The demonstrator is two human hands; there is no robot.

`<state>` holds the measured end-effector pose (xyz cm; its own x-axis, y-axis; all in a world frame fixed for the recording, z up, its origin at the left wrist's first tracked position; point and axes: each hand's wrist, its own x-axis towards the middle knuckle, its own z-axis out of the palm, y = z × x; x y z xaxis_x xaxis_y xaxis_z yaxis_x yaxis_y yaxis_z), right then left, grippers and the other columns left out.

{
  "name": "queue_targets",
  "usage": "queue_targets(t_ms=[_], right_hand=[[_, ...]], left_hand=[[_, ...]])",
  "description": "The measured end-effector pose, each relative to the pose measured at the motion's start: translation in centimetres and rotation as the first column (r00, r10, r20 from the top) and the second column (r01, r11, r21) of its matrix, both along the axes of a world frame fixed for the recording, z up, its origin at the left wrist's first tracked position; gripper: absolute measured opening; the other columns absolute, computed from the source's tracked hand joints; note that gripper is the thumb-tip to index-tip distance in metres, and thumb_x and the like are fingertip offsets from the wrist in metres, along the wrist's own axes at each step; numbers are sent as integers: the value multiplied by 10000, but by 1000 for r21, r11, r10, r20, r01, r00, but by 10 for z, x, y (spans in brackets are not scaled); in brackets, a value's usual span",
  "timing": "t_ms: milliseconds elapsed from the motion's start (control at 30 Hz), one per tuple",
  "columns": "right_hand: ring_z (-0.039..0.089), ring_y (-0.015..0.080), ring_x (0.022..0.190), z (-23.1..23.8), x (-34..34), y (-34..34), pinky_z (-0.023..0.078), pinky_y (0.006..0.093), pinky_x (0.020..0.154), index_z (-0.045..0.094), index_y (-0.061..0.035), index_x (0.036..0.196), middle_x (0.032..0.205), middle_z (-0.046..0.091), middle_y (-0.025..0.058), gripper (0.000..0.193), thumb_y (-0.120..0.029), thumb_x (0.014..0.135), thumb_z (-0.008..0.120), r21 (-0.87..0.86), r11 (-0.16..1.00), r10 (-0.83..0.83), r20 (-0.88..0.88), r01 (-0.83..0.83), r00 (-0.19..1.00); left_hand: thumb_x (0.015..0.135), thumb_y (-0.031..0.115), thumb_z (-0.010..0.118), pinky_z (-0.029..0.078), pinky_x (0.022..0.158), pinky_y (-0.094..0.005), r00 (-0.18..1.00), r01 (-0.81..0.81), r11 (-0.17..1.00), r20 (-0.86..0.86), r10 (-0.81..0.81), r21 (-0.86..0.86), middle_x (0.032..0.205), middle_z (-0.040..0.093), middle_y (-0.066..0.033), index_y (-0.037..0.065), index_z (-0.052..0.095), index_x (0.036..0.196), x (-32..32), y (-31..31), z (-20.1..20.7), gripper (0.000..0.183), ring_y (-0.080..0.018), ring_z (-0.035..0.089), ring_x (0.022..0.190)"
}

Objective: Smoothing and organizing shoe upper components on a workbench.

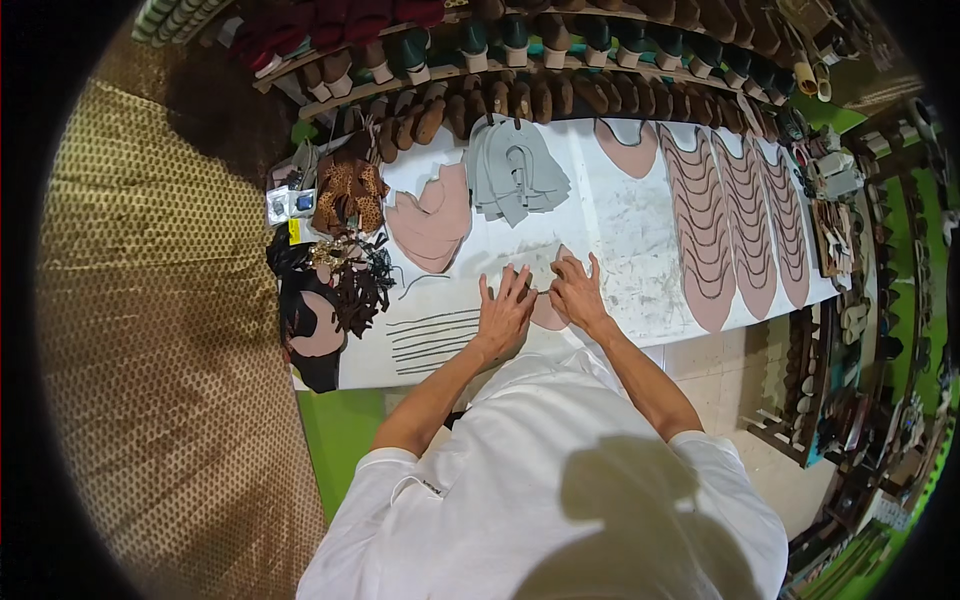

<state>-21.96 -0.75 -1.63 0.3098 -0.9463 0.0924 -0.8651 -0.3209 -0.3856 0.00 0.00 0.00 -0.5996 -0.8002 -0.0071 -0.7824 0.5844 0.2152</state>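
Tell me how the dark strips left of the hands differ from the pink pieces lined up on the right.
The dark strips are thin; the pink pieces are broad. The dark strips lie separately; the pink pieces overlap in three columns. Both rest on the white tabletop.

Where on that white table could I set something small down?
The widest bare patch of the white table lies between the right hand and the three rows of pink pieces. A narrower one lies between the grey stack and the left hand. It is crowded at the left end, with leopard-print material and black strips.
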Motion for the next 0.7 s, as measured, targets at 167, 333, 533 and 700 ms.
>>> queue_targets(t_ms=[167, 333, 533, 700], right_hand=[[481, 251, 1375, 4, -1, -6, 150, 680, 1238, 788, -85, 834, 1290, 620, 46, 127, -192, 832, 719, -18, 999, 32, 4, -32, 999], [485, 247, 1369, 1, -3, -9, 148, 680, 1240, 790, -94, 825, 1266, 624, 39, 118, -191, 823, 722, -27, 998, 60, -12, -60, 998], [495, 246, 1360, 1, -5, -14, 142, 679, 1243, 797, -99, 817, 1247, 636, 33, 118, -189, 819, 720, -13, 995, 97, -17, -98, 995], [501, 257, 1351, 10, -9, -15, 152, 671, 1237, 804, -105, 864, 1267, 634, 40, 136, -221, 827, 743, 59, 990, 129, -20, -127, 991]], left_hand=[[943, 229, 676, 201, 1124, -775, 999, -28, 1000, -27, 28, -7, 1712, 271, -117, 208, 659, 1371, -4, 3, -1, 429, -379, 253, 1561], [941, 204, 666, 192, 1115, -781, 995, -97, 993, -30, 100, 71, 1724, 238, -120, 204, 642, 1381, -11, 7, -1, 440, -389, 235, 1565], [938, 183, 659, 181, 1096, -800, 984, -138, 987, -101, 147, 86, 1742, 180, -120, 236, 628, 1387, -17, 16, -8, 453, -403, 181, 1577], [944, 196, 660, 178, 1094, -811, 984, -171, 982, -42, 175, 80, 1749, 145, -119, 274, 621, 1403, -25, 18, -5, 468, -407, 150, 1583]])
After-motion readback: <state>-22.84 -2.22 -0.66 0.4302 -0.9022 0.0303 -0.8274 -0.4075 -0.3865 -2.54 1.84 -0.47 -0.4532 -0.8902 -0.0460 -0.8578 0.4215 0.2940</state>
